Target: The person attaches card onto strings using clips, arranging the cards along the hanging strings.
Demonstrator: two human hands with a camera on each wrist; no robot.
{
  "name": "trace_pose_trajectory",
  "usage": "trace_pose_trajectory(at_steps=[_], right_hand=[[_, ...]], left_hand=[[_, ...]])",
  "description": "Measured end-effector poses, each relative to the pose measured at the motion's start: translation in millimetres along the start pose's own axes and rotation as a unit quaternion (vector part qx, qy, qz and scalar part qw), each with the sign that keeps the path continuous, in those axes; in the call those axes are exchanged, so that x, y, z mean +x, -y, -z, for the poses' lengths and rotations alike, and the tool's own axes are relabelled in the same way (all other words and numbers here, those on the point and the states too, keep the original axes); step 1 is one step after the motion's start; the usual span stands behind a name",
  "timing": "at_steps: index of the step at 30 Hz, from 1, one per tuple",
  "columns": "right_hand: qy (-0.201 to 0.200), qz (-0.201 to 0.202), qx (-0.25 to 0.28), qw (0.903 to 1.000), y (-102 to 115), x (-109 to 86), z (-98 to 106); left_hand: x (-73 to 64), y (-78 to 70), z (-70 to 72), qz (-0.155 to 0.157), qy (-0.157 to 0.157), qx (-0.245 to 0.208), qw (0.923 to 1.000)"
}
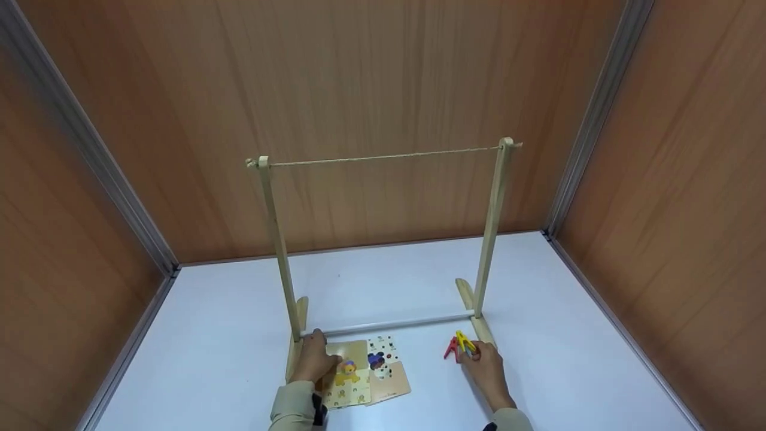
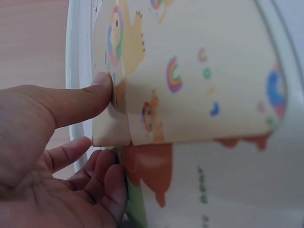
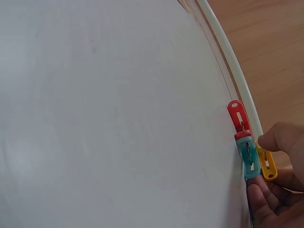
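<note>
"What does the left hand (image 1: 314, 359) touch?"

"Its thumb rests on the lion-patterned card (image 1: 356, 389), which lies on the white surface (image 1: 233, 341) next to a second card (image 1: 390, 383). The other fingers are bent near the card's edge; I cannot tell whether they pinch it."

"And the right hand (image 1: 488, 376)?"

"Its fingers are clamped on the yellow clip (image 3: 270, 167), with a red clip (image 3: 238, 118) and a blue-green clip (image 3: 252, 161) just beside it."

"What stands beyond?"

"A wooden frame (image 1: 491, 221), with a string (image 1: 383, 157) across its top and a white bar (image 1: 395, 325) low down."
</note>
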State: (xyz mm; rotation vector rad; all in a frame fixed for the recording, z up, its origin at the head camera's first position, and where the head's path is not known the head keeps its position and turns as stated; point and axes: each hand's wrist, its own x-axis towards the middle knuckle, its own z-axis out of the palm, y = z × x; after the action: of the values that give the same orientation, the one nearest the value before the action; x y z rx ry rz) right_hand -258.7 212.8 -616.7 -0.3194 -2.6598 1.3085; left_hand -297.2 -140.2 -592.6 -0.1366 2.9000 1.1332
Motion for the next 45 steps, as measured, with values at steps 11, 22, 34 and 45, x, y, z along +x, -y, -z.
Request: trace_pose_trajectory(at_steps=[11, 22, 34, 45], right_hand=[[-0.037, -0.022, 0.033, 0.9985, -1, -1.0, -3], [-0.032, -0.075, 0.103, 0.9913, 3, -1.4, 4], [-0.012, -0.071, 0.142, 0.9873, 15, 1.6, 18], [-0.02, -0.068, 0.183, 0.9807, 25, 2.0, 34]], left_hand=[[0.9, 0.0, -2.9, 0.026, 0.002, -0.044, 0.9987], [-1.1, 0.4, -5.0, 0.027, -0.007, -0.063, 0.9976], [-5.7, 10.0, 5.6, -0.042, 0.006, -0.158, 0.9866], [-5.1, -6.7, 11.0, 0.032, 0.058, -0.23, 0.971]])
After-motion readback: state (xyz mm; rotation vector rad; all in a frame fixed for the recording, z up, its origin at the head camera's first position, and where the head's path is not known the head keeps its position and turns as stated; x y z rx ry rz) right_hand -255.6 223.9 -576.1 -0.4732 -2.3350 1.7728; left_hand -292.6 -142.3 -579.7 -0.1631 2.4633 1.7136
